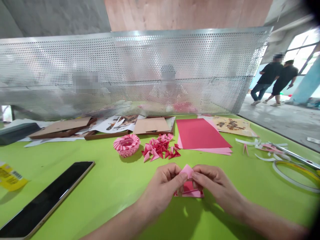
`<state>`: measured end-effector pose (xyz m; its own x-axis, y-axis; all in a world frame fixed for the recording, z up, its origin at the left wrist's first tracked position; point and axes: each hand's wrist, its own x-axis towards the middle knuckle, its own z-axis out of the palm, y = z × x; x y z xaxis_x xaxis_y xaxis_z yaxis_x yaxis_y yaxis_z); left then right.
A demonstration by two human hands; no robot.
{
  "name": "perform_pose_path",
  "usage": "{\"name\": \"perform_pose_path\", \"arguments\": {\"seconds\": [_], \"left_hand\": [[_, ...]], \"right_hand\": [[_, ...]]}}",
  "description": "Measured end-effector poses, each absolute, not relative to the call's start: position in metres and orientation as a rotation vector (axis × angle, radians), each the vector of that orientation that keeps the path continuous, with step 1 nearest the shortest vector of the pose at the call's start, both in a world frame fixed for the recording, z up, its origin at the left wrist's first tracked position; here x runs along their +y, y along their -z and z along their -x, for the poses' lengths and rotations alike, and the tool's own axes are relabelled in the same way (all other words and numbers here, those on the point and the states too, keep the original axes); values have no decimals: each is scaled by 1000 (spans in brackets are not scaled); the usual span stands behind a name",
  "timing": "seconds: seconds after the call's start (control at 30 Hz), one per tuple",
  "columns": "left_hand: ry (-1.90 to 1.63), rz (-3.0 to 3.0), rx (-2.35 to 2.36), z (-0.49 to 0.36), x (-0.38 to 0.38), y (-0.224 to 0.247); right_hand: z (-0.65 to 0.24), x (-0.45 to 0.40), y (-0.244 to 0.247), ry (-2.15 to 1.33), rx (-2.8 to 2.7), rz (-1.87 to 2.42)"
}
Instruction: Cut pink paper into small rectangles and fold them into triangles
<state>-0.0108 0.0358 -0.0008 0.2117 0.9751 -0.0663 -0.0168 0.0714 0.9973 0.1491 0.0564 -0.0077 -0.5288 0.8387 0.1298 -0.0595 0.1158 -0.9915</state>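
Between my two hands is a small piece of folded pink paper [187, 170], its pointed tip facing away from me. My left hand [166, 183] pinches its left side with thumb and fingers. On the right side, my right hand [212, 181] grips it the same way. Below the hands lies a small stack of red and pink paper slips [191, 193], partly hidden by my fingers. Just beyond sit a heap of folded red and pink paper triangles [160, 148] and a round pink-and-red paper basket [126, 145] built of such pieces.
Red and pink paper sheets [202, 134] lie behind my hands. A smartphone [47, 200] and a yellow packet [12, 177] are on the left; a tape roll [296, 175] and paper scraps are on the right. A perforated metal screen [135, 73] borders the green table [105, 206]. Two people walk beyond.
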Motion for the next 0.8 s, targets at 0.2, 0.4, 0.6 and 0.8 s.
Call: {"name": "perform_pose_path", "arguments": {"seconds": [0.2,0.4,0.6,0.8], "left_hand": [[-1031,-1333,1138,9,36,-3],[-997,-1504,1110,12,37,-2],[-1058,-1586,1121,10,36,-4],[-1050,-1371,1142,4,35,-1]], "right_hand": [[-148,58,10,-1484,-1679,835],[-149,62,10,-1605,-1622,889],[-149,64,13,-1654,-1616,857],[-147,61,14,-1567,-1652,828]]}}
